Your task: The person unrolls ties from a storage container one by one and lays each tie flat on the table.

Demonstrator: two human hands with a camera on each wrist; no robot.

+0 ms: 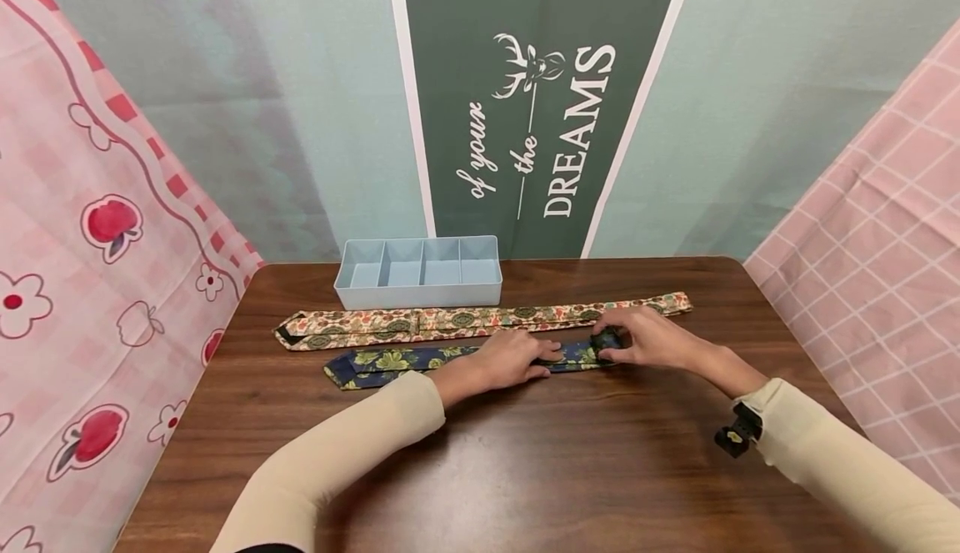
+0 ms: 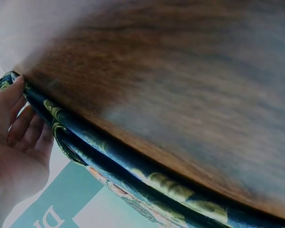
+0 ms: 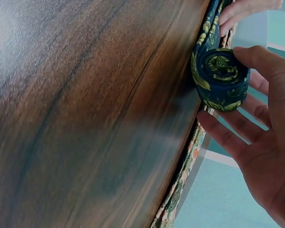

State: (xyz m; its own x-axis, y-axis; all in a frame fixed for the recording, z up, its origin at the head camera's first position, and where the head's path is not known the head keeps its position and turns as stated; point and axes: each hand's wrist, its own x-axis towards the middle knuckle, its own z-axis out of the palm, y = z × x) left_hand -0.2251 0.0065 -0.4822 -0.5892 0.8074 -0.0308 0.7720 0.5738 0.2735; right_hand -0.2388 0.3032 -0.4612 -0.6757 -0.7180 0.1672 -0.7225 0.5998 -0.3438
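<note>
A navy necktie (image 1: 390, 361) with yellow-green flowers lies lengthwise on the table, folded side up. Its narrow end, at the right, is wound into a coil (image 3: 222, 71) that stands on edge. My right hand (image 1: 652, 338) holds this coil between thumb and fingers; the right wrist view shows the spiral clearly. Just left of it, my left hand (image 1: 512, 359) rests on the flat part of the necktie with its fingers extended. In the left wrist view, the left hand's thumb and fingers (image 2: 31, 135) touch the fabric. What lies under the palm is hidden in the head view.
Behind the navy necktie a cream necktie (image 1: 465, 319) with a red and green pattern lies stretched out. A light blue tray (image 1: 416, 296) with several compartments stands at the table's back edge. Fabric curtains (image 1: 300, 119) surround the wooden table (image 1: 525, 470).
</note>
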